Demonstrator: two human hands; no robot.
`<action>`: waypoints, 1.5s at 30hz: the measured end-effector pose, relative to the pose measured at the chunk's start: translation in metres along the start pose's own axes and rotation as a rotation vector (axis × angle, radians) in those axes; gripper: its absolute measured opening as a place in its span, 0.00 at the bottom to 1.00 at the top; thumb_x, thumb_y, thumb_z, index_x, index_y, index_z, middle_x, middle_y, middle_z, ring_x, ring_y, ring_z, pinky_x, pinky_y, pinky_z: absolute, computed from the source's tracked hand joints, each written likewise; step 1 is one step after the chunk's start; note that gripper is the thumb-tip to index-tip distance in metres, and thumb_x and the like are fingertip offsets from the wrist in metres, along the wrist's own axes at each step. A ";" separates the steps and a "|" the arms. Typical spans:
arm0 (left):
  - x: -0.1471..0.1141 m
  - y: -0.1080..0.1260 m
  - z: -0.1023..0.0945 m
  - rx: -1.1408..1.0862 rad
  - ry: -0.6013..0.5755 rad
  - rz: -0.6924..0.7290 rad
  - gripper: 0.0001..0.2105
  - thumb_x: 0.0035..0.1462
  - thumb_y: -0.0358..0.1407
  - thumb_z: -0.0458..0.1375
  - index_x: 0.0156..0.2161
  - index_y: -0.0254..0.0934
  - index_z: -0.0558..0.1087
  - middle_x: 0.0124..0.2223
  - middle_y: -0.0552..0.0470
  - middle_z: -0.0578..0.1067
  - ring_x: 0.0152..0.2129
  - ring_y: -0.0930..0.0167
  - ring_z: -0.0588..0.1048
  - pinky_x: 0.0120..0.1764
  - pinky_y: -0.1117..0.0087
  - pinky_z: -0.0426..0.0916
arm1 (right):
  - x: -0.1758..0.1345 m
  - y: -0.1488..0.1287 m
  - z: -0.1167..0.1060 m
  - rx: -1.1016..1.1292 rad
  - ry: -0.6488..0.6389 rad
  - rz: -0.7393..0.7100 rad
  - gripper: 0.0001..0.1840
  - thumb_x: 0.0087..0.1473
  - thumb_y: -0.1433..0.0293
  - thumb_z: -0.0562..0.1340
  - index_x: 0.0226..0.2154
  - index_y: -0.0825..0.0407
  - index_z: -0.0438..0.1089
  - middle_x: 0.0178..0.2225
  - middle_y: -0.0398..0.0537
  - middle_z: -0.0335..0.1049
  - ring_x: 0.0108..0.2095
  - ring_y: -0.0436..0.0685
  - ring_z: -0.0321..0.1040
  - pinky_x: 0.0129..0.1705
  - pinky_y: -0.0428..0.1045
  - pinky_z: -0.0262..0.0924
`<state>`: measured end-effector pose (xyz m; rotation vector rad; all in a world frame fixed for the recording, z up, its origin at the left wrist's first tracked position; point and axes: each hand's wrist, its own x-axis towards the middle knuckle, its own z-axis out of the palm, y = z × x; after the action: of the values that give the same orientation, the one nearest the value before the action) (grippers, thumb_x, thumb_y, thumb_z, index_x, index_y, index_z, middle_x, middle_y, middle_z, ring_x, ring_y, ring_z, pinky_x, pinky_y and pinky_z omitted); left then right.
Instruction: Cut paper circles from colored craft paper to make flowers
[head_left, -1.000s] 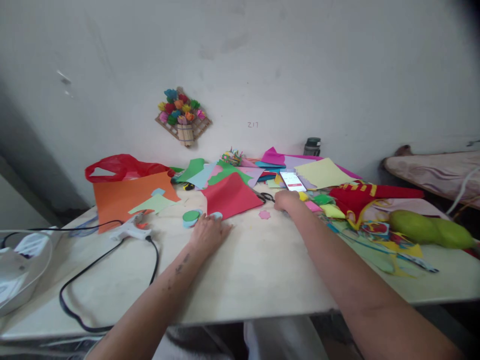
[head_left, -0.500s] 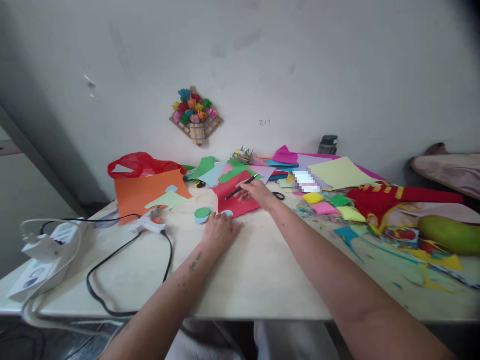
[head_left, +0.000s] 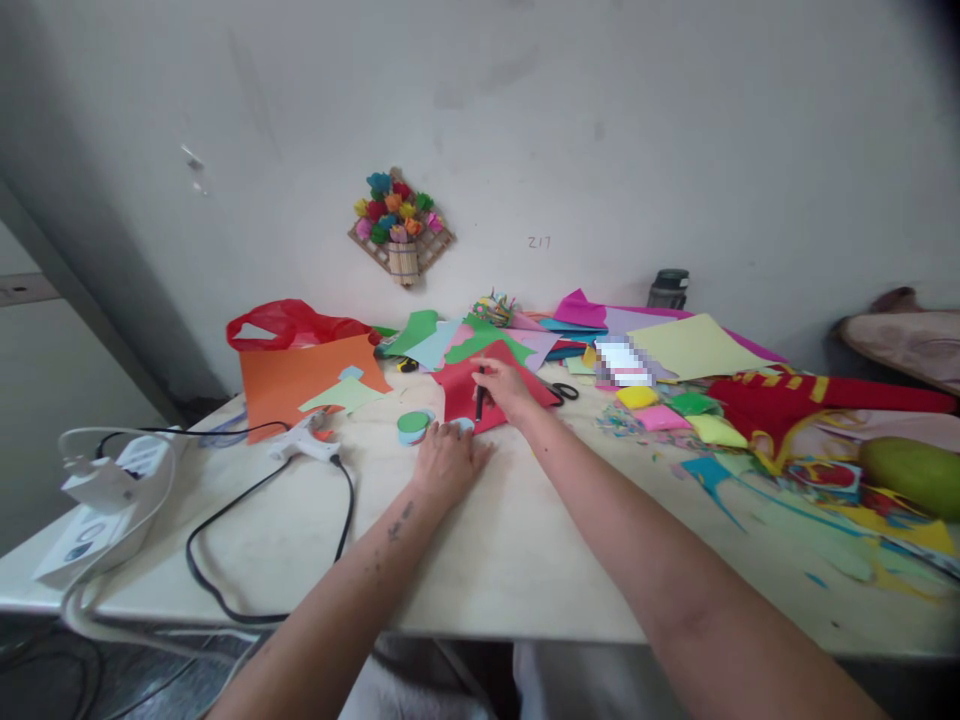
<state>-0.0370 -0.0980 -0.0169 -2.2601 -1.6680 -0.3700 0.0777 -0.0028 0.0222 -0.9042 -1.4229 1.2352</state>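
Note:
My right hand (head_left: 508, 392) is closed on a slim black pen (head_left: 480, 402), held nearly upright over a red sheet of paper (head_left: 459, 384). The pen's lower end is close to a light blue paper circle (head_left: 463, 425) on the sheet's near edge. My left hand (head_left: 447, 462) lies flat there, fingertips at the circle and the sheet's lower edge, partly hiding both. Just left of it sit a green paper circle (head_left: 412, 422) and pale blue ones beneath. Black-handled scissors (head_left: 565, 392) rest by the sheet's right edge, their blades hidden.
A white glue gun (head_left: 306, 443) with a looping black cord lies left, near a power strip (head_left: 105, 500). Behind it are orange paper (head_left: 300, 375) and a red plastic bag (head_left: 300, 325). Coloured packets (head_left: 664, 416), paper scraps and a green fruit (head_left: 911, 475) lie right.
The pen has turned from a slanted hold to nearly upright, its lower end now near the blue circle. My right hand has moved slightly left; my left hand stays at the circle.

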 end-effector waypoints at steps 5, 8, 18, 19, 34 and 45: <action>-0.002 0.000 -0.004 0.001 0.012 0.003 0.21 0.59 0.47 0.41 0.42 0.36 0.70 0.40 0.44 0.73 0.42 0.62 0.67 0.48 0.58 0.54 | -0.004 -0.001 -0.003 0.286 -0.225 0.054 0.06 0.50 0.71 0.52 0.32 0.55 0.62 0.26 0.48 0.73 0.21 0.50 0.68 0.18 0.42 0.57; -0.003 0.001 -0.008 0.019 0.001 0.000 0.22 0.59 0.47 0.40 0.42 0.36 0.70 0.40 0.44 0.73 0.42 0.60 0.66 0.46 0.58 0.55 | -0.006 0.001 0.001 0.217 -0.188 0.019 0.05 0.47 0.71 0.58 0.29 0.53 0.60 0.22 0.44 0.72 0.17 0.48 0.65 0.15 0.41 0.53; -0.009 0.000 -0.009 -0.011 -0.013 -0.060 0.21 0.57 0.49 0.40 0.45 0.41 0.69 0.48 0.49 0.71 0.44 0.57 0.62 0.43 0.56 0.55 | -0.002 0.025 0.023 -0.142 -0.039 0.006 0.11 0.49 0.65 0.59 0.22 0.54 0.62 0.14 0.39 0.64 0.13 0.44 0.56 0.16 0.40 0.52; -0.009 0.000 -0.009 -0.014 -0.017 -0.065 0.21 0.57 0.48 0.41 0.45 0.41 0.69 0.49 0.49 0.70 0.45 0.57 0.62 0.43 0.56 0.55 | -0.002 0.027 0.024 -0.150 -0.061 0.020 0.11 0.50 0.65 0.59 0.22 0.54 0.63 0.15 0.39 0.65 0.13 0.44 0.57 0.16 0.40 0.53; -0.010 0.000 -0.005 -0.058 -0.019 -0.105 0.22 0.57 0.48 0.42 0.45 0.38 0.70 0.52 0.47 0.69 0.47 0.56 0.61 0.45 0.56 0.55 | 0.002 0.051 0.024 -0.364 -0.094 -0.126 0.13 0.52 0.63 0.55 0.24 0.54 0.66 0.21 0.43 0.68 0.25 0.48 0.66 0.30 0.43 0.59; -0.012 0.002 -0.003 -0.011 -0.032 -0.113 0.24 0.58 0.48 0.40 0.48 0.36 0.68 0.53 0.48 0.67 0.47 0.60 0.60 0.48 0.60 0.53 | 0.002 0.053 0.025 -0.464 -0.158 -0.176 0.06 0.48 0.69 0.58 0.28 0.56 0.68 0.25 0.44 0.69 0.27 0.48 0.64 0.31 0.43 0.58</action>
<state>-0.0382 -0.1102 -0.0191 -2.1962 -1.8197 -0.3722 0.0490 0.0041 -0.0284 -0.9763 -1.9201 0.8724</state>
